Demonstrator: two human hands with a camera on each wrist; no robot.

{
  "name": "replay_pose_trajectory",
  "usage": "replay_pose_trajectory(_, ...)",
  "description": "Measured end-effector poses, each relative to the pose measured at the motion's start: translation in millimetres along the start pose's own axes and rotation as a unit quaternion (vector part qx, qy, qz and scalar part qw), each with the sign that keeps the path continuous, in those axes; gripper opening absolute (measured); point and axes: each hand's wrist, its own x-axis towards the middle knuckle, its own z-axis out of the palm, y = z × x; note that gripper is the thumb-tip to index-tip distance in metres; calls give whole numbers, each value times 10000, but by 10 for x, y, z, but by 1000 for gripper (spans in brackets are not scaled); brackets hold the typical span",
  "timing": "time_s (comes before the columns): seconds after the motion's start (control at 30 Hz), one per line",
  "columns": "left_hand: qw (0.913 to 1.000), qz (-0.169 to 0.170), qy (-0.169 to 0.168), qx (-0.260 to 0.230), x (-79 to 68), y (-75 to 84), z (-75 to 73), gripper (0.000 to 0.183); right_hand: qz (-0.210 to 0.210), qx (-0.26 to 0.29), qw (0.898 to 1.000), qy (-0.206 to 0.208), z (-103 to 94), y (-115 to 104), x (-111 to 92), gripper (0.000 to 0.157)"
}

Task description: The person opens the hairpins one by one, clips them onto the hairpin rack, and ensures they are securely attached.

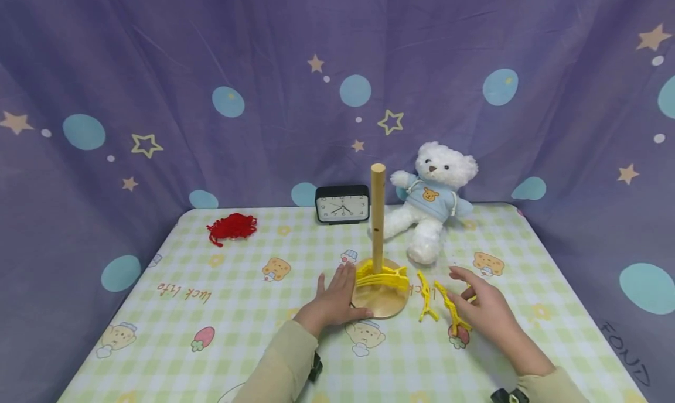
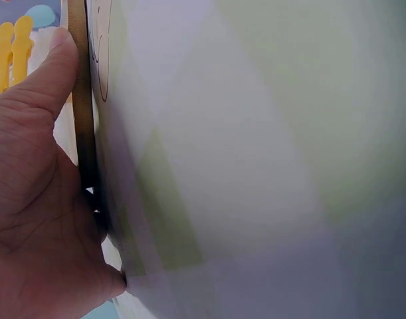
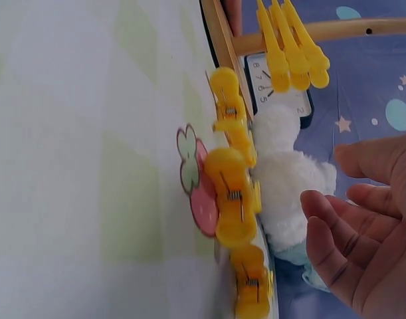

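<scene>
A round wooden base (image 1: 381, 303) carries an upright wooden pole (image 1: 378, 215). Several yellow plastic clothespins (image 1: 392, 280) are stacked around the pole's foot, their ends jutting out in the right wrist view. My left hand (image 1: 334, 297) rests against the left rim of the base, fingers straight along its side and thumb at the front edge. To the right lie three loose clothespins: one clothespin (image 1: 426, 297) by the base, a second clothespin (image 1: 450, 309), and a third partly hidden behind my right fingers. My right hand (image 1: 482, 306) hovers there, fingers loosely bent, holding nothing.
A white teddy bear (image 1: 428, 209) in a blue top sits behind the base, at the right. Beside the pole at the back stands a black alarm clock (image 1: 343, 207). Tangled red yarn (image 1: 232, 226) lies at the far left. A purple curtain (image 1: 279, 151) hangs behind the checkered tablecloth (image 1: 237, 327).
</scene>
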Motion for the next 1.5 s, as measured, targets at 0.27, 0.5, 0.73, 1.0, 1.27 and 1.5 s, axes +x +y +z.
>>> replay_pose_trajectory(0.27, 10000, -2, -20, 45, -4, 1, -1, 113, 95, -127, 9999, 20, -93, 110, -50, 53)
replay_pose_trajectory(0.5, 10000, 4, -19, 68, -11, 4, -14, 113, 336, -436, 9985, -51, -137, 216, -90, 51)
replay_pose_trajectory(0.73, 10000, 18, -7, 90, -4, -5, -6, 113, 673, -797, 9943, -233, -177, 296, -123, 48)
replay_pose_trajectory(1.0, 10000, 66, -7, 64, -2, -8, -3, 113, 1154, -867, 9866, -764, -173, 353, -101, 50)
replay_pose_trajectory(1.27, 9999, 63, 8, 95, -11, -4, 5, 112, 1269, -852, 9835, -968, -159, 363, -82, 54)
replay_pose_trajectory(1.5, 9999, 64, 13, 76, -14, -4, 6, 112, 1488, -753, 9791, -1167, -150, 359, -71, 61)
